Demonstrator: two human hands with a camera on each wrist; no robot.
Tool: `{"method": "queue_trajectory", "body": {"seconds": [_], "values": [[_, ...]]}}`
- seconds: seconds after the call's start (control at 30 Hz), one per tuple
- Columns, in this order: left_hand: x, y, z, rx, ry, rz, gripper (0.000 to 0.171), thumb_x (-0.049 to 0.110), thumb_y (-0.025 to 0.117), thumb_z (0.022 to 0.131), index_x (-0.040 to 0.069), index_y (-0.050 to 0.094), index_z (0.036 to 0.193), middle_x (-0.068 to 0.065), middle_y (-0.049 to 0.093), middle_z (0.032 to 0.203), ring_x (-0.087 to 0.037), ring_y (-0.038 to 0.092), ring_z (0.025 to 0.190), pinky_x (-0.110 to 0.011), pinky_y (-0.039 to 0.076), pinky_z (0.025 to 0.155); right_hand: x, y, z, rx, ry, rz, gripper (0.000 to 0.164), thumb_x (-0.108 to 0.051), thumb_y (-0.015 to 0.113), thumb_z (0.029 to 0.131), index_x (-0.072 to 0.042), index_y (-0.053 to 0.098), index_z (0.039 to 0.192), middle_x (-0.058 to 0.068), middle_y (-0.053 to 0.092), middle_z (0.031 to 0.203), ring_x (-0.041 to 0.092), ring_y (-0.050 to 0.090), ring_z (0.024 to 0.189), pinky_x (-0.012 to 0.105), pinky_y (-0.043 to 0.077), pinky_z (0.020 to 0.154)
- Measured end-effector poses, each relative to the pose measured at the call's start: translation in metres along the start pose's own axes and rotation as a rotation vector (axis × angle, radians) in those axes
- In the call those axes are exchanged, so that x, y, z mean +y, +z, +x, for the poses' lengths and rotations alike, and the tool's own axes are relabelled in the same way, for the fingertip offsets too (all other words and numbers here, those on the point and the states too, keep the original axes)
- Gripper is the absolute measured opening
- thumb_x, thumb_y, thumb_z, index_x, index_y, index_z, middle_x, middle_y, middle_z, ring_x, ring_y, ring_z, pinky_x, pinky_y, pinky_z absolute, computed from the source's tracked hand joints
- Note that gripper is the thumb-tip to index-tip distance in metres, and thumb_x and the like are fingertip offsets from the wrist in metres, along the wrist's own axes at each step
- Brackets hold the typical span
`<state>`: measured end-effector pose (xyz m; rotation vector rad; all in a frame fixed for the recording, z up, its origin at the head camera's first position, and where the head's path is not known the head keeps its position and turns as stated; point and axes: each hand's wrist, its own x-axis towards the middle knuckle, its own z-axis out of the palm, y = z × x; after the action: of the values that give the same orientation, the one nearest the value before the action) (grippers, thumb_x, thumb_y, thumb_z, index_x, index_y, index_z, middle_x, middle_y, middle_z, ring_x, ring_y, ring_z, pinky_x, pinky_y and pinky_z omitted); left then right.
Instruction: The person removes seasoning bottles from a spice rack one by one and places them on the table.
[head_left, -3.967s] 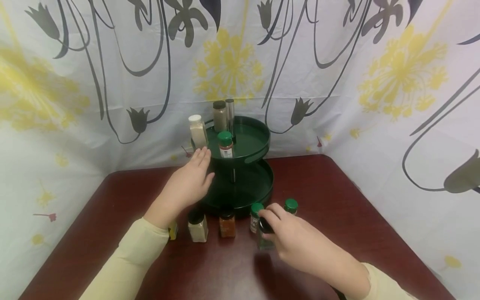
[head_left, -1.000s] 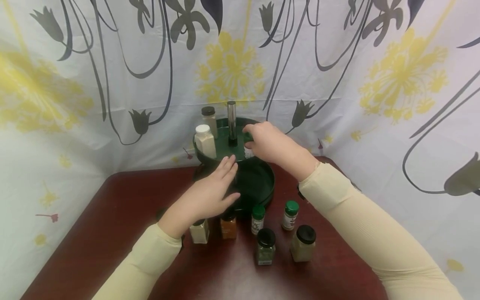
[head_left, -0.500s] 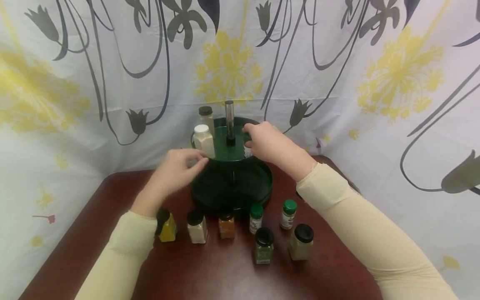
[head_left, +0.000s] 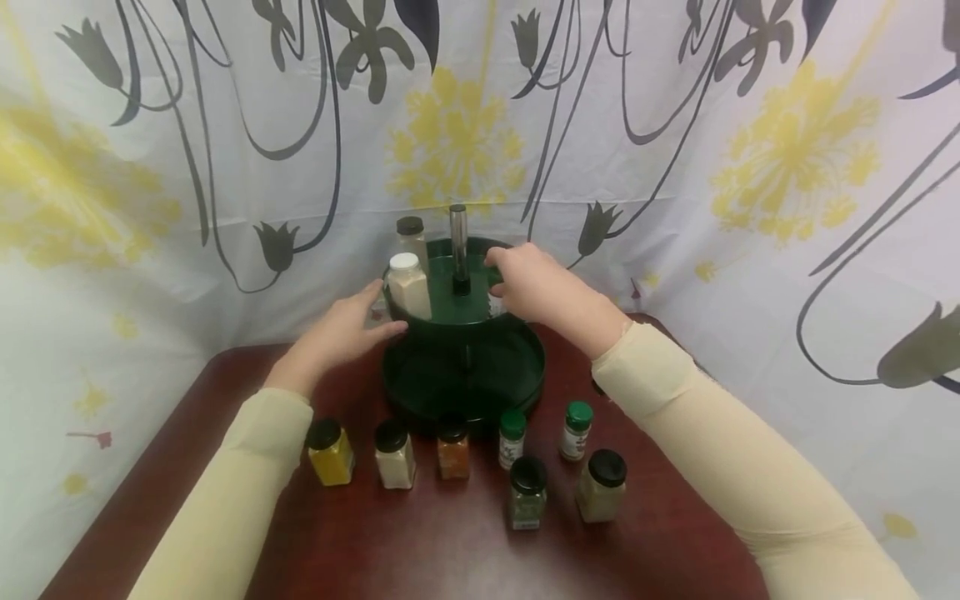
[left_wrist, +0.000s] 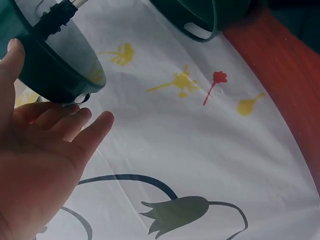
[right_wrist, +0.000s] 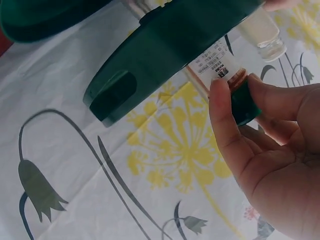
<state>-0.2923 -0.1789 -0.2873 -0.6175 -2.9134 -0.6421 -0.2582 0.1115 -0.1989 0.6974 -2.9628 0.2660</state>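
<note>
A two-tier green turntable (head_left: pixel 498 379) stands at the back of the table. At the right of its upper tier, my right hand (head_left: pixel 551 292) pinches a green-capped spice jar (right_wrist: pixel 217 62), thumb and fingers about the cap. My left hand (head_left: pixel 337 333) is at the left rim of that tier, its fingers spread; in the left wrist view the thumb lies against the green wall (left_wrist: pixel 55 82) and the other fingers extend below it. On the left of the upper tier are a white-capped jar of pale powder (head_left: pixel 409 287) and a dark-lidded jar (head_left: pixel 412 237) behind it.
In front of the turntable stand a yellow jar (head_left: pixel 331 458), a cream-coloured jar (head_left: pixel 395 462), an orange jar (head_left: pixel 453 454), two green-capped jars (head_left: pixel 512 446) (head_left: pixel 575 437), a jar of green herbs (head_left: pixel 527 500) and a tan jar (head_left: pixel 602 492). A patterned curtain (head_left: pixel 262 167) surrounds the table.
My right hand has left the herb jar on the table and now pinches the green-capped jar above. The upper tier's jars have shifted round. My left hand has moved left, its fingers spreading.
</note>
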Motion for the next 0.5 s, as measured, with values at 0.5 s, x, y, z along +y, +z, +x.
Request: {"method": "queue_trajectory", "body": {"seconds": [0.5], "values": [[0.005,0.005,-0.007,0.018,0.02,0.015,0.084,0.042,0.059,0.094,0.003,0.015,0.154,-0.016,0.015,0.158,-0.031,0.046,0.127,-0.05,0.025,0.112,-0.008,-0.018,-0.011,0.106,0.0,0.135,0.047,-0.022,0.063,0.094,-0.009,0.05,0.137,0.009,0.054,0.134,0.017,0.057,0.081,0.031,0.046,0.059]]}}
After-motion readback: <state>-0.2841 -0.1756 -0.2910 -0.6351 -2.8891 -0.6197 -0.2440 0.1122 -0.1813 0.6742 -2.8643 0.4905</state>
